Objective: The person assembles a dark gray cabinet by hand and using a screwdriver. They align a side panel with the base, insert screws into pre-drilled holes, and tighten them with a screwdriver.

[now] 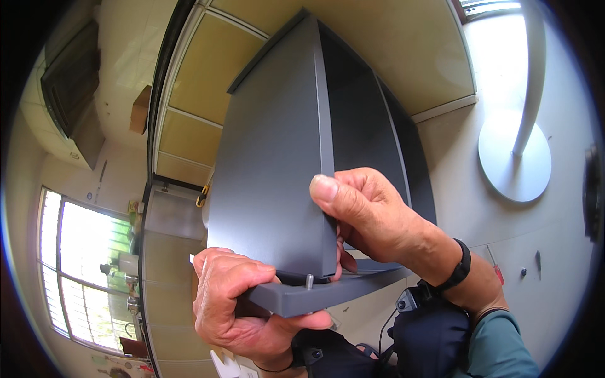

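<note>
A dark grey cabinet (268,157) with a divided inside stands in front of me, its smooth side panel facing left. My right hand (378,217) is closed on the near edge of that panel, thumb on the outer face and fingers inside. Lower down, my left hand (233,309) grips the corner of a grey frame piece (334,291), fingers over the top and thumb beneath. The piece lies along the cabinet's near end, with a narrow dark gap at the corner. A short metal pin (309,281) stands up from its corner.
On the floor to the right are a red-handled screwdriver (496,264), a small dark part (523,272) and a thin dark tool (538,264). A round white stand base (515,157) with a pole is farther back. Yellowish cupboard doors (211,69) run behind and left.
</note>
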Available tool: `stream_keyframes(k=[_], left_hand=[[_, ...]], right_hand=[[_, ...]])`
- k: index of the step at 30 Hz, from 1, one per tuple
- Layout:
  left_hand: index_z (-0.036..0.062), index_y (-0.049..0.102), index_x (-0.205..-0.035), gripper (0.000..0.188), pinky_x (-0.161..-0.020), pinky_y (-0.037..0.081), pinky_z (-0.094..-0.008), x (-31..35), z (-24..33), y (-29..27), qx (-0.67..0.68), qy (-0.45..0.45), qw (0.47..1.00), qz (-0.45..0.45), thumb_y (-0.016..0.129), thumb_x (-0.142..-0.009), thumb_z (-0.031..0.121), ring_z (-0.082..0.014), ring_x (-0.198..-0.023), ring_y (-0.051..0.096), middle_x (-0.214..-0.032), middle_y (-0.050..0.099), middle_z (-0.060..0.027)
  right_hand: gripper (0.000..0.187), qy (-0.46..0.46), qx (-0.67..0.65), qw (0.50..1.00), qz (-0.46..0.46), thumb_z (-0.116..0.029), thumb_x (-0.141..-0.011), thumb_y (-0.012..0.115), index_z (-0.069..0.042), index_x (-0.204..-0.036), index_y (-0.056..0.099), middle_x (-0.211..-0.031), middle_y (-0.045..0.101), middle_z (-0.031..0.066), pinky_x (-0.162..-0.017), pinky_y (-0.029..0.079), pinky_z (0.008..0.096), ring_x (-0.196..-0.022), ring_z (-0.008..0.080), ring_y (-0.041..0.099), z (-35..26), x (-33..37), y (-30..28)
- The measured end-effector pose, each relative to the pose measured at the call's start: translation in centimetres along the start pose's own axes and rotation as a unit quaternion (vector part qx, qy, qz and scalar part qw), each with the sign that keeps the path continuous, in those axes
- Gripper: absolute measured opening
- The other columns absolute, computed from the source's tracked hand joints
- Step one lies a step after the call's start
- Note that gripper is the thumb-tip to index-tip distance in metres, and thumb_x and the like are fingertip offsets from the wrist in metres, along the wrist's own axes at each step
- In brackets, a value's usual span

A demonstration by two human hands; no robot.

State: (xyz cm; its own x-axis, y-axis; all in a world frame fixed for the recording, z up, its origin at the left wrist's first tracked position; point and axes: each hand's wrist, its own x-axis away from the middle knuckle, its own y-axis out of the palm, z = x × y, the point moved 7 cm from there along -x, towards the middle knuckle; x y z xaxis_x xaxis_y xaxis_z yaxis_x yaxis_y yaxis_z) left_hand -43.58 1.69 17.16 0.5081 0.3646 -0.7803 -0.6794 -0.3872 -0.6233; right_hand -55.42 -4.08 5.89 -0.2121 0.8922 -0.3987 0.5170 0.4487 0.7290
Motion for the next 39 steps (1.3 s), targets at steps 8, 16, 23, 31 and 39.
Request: stream_keyframes(k=[8, 16, 23, 31, 39], left_hand=[[0.0073, 0.059, -0.083, 0.076, -0.064, 0.033, -0.0255, 0.3, 0.2, -0.2, 0.005, -0.004, 1.000, -0.004, 0.081, -0.045, 0.070, -0.0112, -0.064, 0.047, -0.064, 0.048, 0.0039], [0.0094, 0.063, -0.080, 0.064, -0.062, 0.044, -0.0302, -0.1, -0.1, -0.5, 0.060, -0.070, 0.996, -0.021, 0.090, -0.048, 0.057, -0.0184, -0.064, 0.060, -0.068, 0.064, 0.0006], [0.0060, 0.062, -0.082, 0.068, -0.061, 0.039, -0.0263, -0.2, -0.5, -0.2, 0.065, -0.100, 0.992, -0.033, 0.092, -0.044, 0.054, -0.0143, -0.065, 0.054, -0.070, 0.057, 0.0001], [0.0033, 0.060, -0.083, 0.072, -0.059, 0.033, -0.0225, -0.5, -0.8, 0.3, 0.078, -0.109, 0.990, -0.038, 0.091, -0.045, 0.056, -0.0101, -0.065, 0.048, -0.070, 0.052, 0.0012], [0.0035, 0.060, -0.083, 0.072, -0.058, 0.033, -0.0220, -0.6, -1.0, 0.4, 0.081, -0.105, 0.990, -0.044, 0.091, -0.044, 0.057, -0.0102, -0.064, 0.048, -0.069, 0.052, 0.0010]], right_hand=[[0.049, 0.005, -0.090, 0.996, 0.028, -0.052, -0.101, 0.053, -0.007, -0.083, 0.059, -0.060, 0.062, 0.0058, -0.038, 0.037, 0.0197, -0.046, 0.0117, 0.059, 0.1, 0.0, 0.5], [0.049, -0.008, -0.096, 0.994, 0.051, -0.054, -0.099, 0.054, -0.007, -0.085, 0.059, -0.059, 0.059, 0.0050, -0.040, 0.041, 0.0217, -0.045, 0.0117, 0.057, -0.3, -0.4, 1.1], [0.051, -0.019, -0.100, 0.993, 0.062, -0.054, -0.100, 0.053, -0.006, -0.084, 0.060, -0.059, 0.057, 0.0037, -0.040, 0.041, 0.0219, -0.044, 0.0103, 0.052, -0.6, -0.4, 1.4], [0.051, -0.039, -0.070, 0.995, 0.064, -0.052, -0.102, 0.049, -0.008, -0.080, 0.062, -0.059, 0.057, 0.0003, -0.042, 0.036, 0.0204, -0.047, 0.0052, 0.048, -1.1, -0.3, 1.3], [0.052, -0.046, -0.064, 0.994, 0.069, -0.053, -0.102, 0.049, -0.008, -0.078, 0.060, -0.058, 0.056, 0.0002, -0.042, 0.036, 0.0204, -0.047, 0.0050, 0.048, -1.1, -0.5, 1.2]])
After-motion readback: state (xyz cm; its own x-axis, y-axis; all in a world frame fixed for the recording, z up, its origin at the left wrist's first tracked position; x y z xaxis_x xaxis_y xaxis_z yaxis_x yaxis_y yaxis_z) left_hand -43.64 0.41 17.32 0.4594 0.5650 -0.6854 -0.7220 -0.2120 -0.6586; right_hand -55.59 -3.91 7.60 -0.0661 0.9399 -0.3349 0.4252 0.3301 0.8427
